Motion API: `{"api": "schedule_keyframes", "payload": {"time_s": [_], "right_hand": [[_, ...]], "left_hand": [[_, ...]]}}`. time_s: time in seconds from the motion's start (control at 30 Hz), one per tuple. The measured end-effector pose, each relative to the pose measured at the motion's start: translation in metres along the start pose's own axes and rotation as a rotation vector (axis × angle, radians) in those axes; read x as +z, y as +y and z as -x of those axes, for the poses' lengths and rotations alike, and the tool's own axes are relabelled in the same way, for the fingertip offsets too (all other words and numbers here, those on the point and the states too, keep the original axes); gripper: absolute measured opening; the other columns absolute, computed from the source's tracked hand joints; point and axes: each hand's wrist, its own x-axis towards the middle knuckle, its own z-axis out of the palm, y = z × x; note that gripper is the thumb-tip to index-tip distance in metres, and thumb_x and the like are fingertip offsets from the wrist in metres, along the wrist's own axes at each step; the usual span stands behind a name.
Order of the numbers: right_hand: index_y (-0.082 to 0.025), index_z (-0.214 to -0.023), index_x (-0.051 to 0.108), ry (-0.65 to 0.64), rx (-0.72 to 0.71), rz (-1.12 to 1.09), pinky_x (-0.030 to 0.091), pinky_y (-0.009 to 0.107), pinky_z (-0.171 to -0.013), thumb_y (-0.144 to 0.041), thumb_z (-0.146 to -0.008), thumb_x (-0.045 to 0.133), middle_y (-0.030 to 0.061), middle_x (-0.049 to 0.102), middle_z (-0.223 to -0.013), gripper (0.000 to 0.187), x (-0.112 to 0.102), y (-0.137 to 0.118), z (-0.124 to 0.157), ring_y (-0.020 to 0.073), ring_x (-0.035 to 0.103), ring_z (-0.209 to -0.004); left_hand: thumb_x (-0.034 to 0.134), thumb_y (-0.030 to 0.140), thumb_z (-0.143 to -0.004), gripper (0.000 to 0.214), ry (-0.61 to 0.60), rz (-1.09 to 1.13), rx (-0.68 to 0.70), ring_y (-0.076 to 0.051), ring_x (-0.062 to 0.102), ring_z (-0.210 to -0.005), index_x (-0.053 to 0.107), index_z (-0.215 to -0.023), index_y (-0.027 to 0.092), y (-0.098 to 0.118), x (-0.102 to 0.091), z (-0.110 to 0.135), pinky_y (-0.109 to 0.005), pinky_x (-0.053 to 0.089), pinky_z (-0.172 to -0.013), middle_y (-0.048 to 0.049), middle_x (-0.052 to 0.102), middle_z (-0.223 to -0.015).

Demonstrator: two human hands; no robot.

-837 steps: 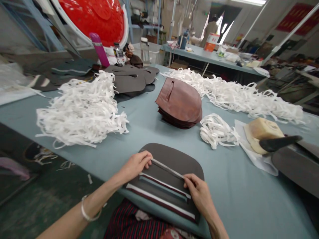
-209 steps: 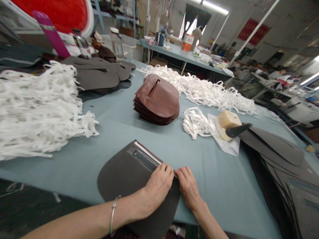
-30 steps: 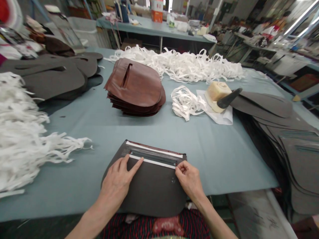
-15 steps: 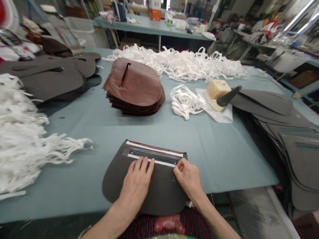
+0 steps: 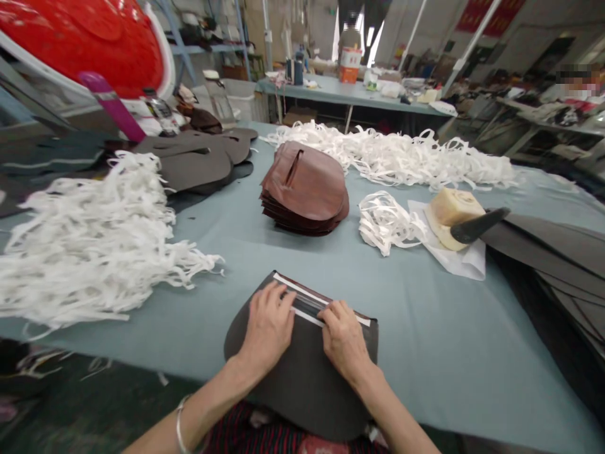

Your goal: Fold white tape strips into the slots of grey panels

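A dark grey rounded leather piece [image 5: 302,372] lies at the near table edge, its straight top edge carrying white tape strips [image 5: 326,301] beside a slot. My left hand [image 5: 268,328] lies flat on the piece, fingers stretched to the slot. My right hand [image 5: 343,339] rests beside it, fingers curled and pressing at the lower white strip. The two hands nearly touch.
A stack of brown leather pieces [image 5: 305,187] sits mid-table. White strip piles lie at the left [image 5: 94,239], far side [image 5: 401,157] and centre [image 5: 385,221]. A tan block with a dark knife [image 5: 466,221] rests on paper. Dark pieces lie at the right [image 5: 558,252] and far left [image 5: 198,157].
My right hand has slid left along the lower white strip toward my left hand. The view has swung left and the piece now sits angled.
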Motion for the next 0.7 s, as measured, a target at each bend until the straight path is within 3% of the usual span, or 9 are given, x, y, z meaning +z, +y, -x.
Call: {"api": "schedule_keyframes", "payload": {"time_s": [0.07,0.13,0.27,0.37,0.43,0.5,0.6,0.7], "right_hand": [[-0.016,-0.09,0.06,0.037,-0.032,-0.073,0.037,0.034,-0.075,-0.008,-0.085,0.045,0.0068,0.055,-0.089,0.018,0.011,-0.005,-0.003,0.0204,0.046,-0.086],[-0.016,-0.092,0.059,0.076,-0.035,-0.114,0.038,0.035,-0.076,-0.01,-0.088,0.042,0.007,0.054,-0.09,0.018,0.018,-0.007,-0.003,0.0205,0.046,-0.086],[-0.016,-0.098,0.057,0.118,-0.051,-0.189,0.037,0.036,-0.08,-0.016,-0.092,0.042,0.0072,0.056,-0.092,0.016,0.017,-0.004,0.001,0.0205,0.048,-0.088],[-0.018,-0.105,0.054,0.096,-0.074,-0.242,0.036,0.034,-0.077,-0.019,-0.094,0.042,0.0054,0.058,-0.091,0.017,0.012,0.001,0.003,0.0193,0.049,-0.085],[-0.019,-0.101,0.054,0.065,-0.072,-0.252,0.035,0.032,-0.073,-0.02,-0.095,0.041,0.0035,0.058,-0.086,0.015,0.011,0.005,0.004,0.0182,0.049,-0.08],[-0.02,-0.091,0.055,0.059,-0.076,-0.225,0.034,0.03,-0.07,-0.022,-0.095,0.041,0.0026,0.057,-0.08,0.015,0.013,0.009,0.005,0.0178,0.049,-0.076],[-0.02,-0.081,0.055,0.092,-0.084,-0.126,0.032,0.031,-0.068,-0.024,-0.095,0.042,0.0023,0.056,-0.075,0.02,0.019,0.01,0.005,0.0185,0.05,-0.074],[-0.02,-0.077,0.055,0.119,-0.037,-0.023,0.031,0.031,-0.068,-0.025,-0.094,0.043,0.0027,0.056,-0.073,0.022,0.026,0.003,-0.002,0.0191,0.051,-0.073]], "left_hand": [[0.055,0.028,-0.084,0.047,0.069,0.029,-0.22,-0.034,0.047,-0.116,0.046,-0.128,0.014,-0.026,-0.001,-0.007,-0.051,0.042,-0.092,-0.0193,0.05,-0.125],[0.057,0.036,-0.082,0.058,-0.008,0.167,-0.325,-0.032,0.053,-0.107,0.04,-0.131,0.012,-0.046,-0.007,-0.011,-0.046,0.046,-0.086,-0.0177,0.055,-0.117],[0.055,0.036,-0.081,0.038,-0.227,0.557,-0.309,-0.022,0.06,-0.091,0.052,-0.115,0.019,-0.062,-0.04,-0.021,-0.035,0.047,-0.081,-0.0041,0.064,-0.098],[0.056,0.036,-0.079,0.03,-0.206,0.664,-0.282,-0.02,0.06,-0.093,0.058,-0.105,0.022,-0.07,-0.069,-0.037,-0.032,0.046,-0.083,-0.0008,0.065,-0.099],[0.057,0.037,-0.078,0.031,-0.19,0.664,-0.284,-0.02,0.06,-0.092,0.058,-0.105,0.022,-0.081,-0.078,-0.047,-0.031,0.046,-0.082,-0.0007,0.066,-0.099],[0.058,0.035,-0.078,0.032,-0.118,0.578,-0.303,-0.021,0.059,-0.092,0.058,-0.107,0.022,-0.092,-0.072,-0.05,-0.033,0.044,-0.083,-0.0019,0.065,-0.098],[0.06,0.03,-0.079,0.029,0.019,0.41,-0.256,-0.022,0.055,-0.098,0.056,-0.105,0.021,-0.098,-0.045,-0.039,-0.037,0.041,-0.088,-0.0045,0.061,-0.101],[0.06,0.028,-0.081,0.019,0.014,0.401,-0.165,-0.021,0.052,-0.099,0.056,-0.098,0.022,-0.089,-0.014,-0.017,-0.037,0.04,-0.087,-0.0039,0.058,-0.102]]}}
